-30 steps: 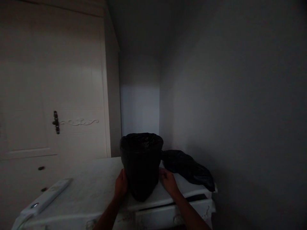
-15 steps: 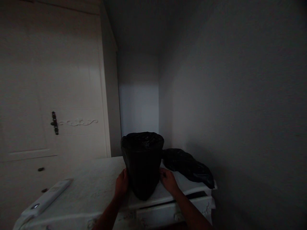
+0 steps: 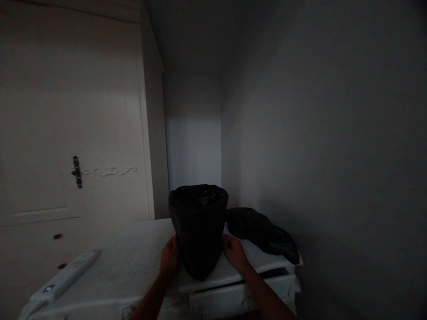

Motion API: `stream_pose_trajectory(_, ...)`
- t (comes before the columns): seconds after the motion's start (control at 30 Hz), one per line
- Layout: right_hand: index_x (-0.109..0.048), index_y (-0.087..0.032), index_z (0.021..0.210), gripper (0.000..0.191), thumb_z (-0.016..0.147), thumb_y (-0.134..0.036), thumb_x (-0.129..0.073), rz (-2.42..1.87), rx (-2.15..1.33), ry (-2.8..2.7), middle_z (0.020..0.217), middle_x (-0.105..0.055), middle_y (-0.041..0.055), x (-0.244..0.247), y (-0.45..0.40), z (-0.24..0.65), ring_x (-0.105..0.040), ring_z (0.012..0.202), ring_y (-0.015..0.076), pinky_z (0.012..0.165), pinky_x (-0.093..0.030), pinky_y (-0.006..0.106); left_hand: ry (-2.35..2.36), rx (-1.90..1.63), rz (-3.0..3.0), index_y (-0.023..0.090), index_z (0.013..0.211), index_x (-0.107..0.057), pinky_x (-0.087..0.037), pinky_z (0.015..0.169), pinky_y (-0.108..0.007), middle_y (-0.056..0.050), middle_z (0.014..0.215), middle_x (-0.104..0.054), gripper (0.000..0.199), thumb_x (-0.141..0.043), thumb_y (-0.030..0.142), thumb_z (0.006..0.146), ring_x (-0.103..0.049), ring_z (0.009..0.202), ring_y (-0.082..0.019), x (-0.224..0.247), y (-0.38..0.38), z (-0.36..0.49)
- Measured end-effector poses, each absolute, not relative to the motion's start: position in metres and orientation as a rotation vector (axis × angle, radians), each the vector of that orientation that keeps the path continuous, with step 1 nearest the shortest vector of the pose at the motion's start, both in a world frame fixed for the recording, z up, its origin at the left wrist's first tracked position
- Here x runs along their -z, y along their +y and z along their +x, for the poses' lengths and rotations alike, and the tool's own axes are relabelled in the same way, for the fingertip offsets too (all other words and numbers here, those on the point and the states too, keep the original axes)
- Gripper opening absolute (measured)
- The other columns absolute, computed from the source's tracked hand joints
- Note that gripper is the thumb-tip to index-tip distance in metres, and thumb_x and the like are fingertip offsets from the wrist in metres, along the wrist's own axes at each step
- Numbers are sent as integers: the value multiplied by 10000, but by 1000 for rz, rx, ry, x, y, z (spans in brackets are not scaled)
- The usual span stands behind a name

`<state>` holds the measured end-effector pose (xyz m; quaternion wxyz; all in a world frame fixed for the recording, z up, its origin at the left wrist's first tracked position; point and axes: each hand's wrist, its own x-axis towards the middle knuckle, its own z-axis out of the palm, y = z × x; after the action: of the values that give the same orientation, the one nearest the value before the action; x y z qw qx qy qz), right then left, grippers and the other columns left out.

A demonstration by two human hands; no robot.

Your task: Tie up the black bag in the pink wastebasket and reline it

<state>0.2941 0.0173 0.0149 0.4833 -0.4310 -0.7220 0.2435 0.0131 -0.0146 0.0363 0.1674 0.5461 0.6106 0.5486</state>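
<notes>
On the white dresser top (image 3: 133, 253) stands one black bin (image 3: 200, 240), upright near the front edge, with black plastic wrinkled inside its open mouth. Two hands flank it, one each side. The left hand (image 3: 169, 258) rests against its lower left side, with the fingers partly hidden, so I cannot tell whether they are spread or pressed together. The right hand (image 3: 235, 253) is at the lower right side, fingers curled in; whether they pinch the plastic I cannot tell. One crumpled black bag (image 3: 262, 233) lies just beyond the right hand, along the wall (image 3: 316, 155). At the left edge lies one long white strip (image 3: 66, 271), bearing one small round marking, too small to read. Two pale knobs (image 3: 248, 304) show on the dresser front. The wardrobe (image 3: 110, 111) at left carries one dark latch (image 3: 77, 172), one raised scroll ornament (image 3: 113, 171) and, below, two dark pulls (image 3: 58, 236).
</notes>
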Motion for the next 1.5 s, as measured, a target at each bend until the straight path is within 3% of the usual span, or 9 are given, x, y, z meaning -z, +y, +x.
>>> stream_pose_trajectory(0.6, -786, -184, 984, 434, 742, -174, -427, -1074, -597, -1755, 1008, -809, 68, -9, 22, 294, -730, 978, 238, 904, -526, 324, 1740, -1596, 1555, 188, 868, -723, -566, 845, -422, -142, 909, -809, 615, -325, 655, 913, -746, 912, -330, -41, -20, 17)
stream_pose_trajectory(0.87, -785, -180, 969, 419, 746, -172, -430, -1094, -556, -1780, 988, -803, 80, -9, 22, 295, -728, 951, 256, 886, -523, 349, 1712, -1564, 1567, 146, 994, -750, -548, 912, -425, -178, 1052, -802, 657, -322, 640, 930, -741, 988, -332, -41, -20, 16)
stream_pose_trajectory(1.07, -788, -190, 995, 452, 723, -162, -428, -1071, -579, -1764, 1041, -805, 75, -11, 20, 295, -727, 1033, 263, 949, -524, 363, 1724, -1571, 1539, 157, 926, -744, -563, 858, -414, -163, 959, -809, 671, -310, 667, 904, -744, 950, -342, -43, -21, 18)
stream_pose_trajectory(1.5, -788, -191, 977, 424, 745, -181, -433, -1104, -565, -1760, 1000, -804, 72, -11, 19, 294, -728, 978, 258, 909, -527, 356, 1722, -1597, 1528, 160, 904, -740, -564, 839, -408, -150, 933, -801, 654, -334, 673, 900, -737, 909, -325, -41, -21, 17)
